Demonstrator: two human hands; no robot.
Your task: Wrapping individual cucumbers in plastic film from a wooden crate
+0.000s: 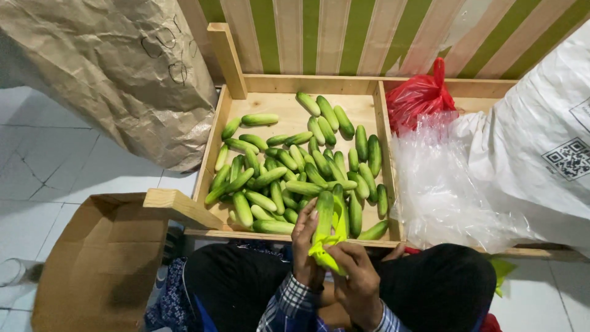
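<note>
My left hand [303, 246] grips a green cucumber [324, 216] and holds it upright over the near edge of a wooden crate [216, 132]. Just below and to the right, my right hand [355, 280] pinches a bright yellow-green plastic piece [327, 249] that lies against the cucumber's lower end. I cannot tell what kind of tool it is. Both hands sit above my lap in dark trousers. Several loose cucumbers [295, 166] are piled in the crate in front of them.
A crumpled brown paper sack [110, 67] stands at the upper left. An open cardboard box [101, 264] lies on the tiled floor at the lower left. A red plastic bag [418, 95], clear plastic bags [442, 184] and a white sack [541, 141] fill the right side.
</note>
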